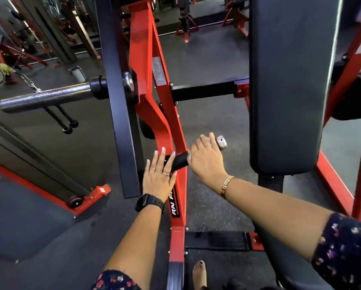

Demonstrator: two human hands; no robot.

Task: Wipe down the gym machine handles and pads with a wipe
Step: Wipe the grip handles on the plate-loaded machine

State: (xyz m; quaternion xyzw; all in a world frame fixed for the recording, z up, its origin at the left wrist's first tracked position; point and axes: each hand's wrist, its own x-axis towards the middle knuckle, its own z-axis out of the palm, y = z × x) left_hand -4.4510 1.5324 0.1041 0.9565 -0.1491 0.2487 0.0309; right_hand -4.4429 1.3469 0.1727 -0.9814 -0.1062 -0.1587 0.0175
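A black rubber handle [180, 162] with a chrome end cap [221, 141] sticks out from the red machine arm [154, 114]. My right hand [206, 160] lies over the handle with its fingers curled round it. My left hand [159, 174] is just left of it, fingers straight and spread, fingertips against the handle's inner end and the red arm. No wipe shows in either hand; anything under the right palm is hidden. A tall black back pad [288, 80] stands upright to the right.
A chrome weight peg [47, 97] juts out to the left at chest height. The red frame [177, 206] runs down between my arms. My bare foot [199, 273] rests on the dark rubber floor. Other red machines stand farther back.
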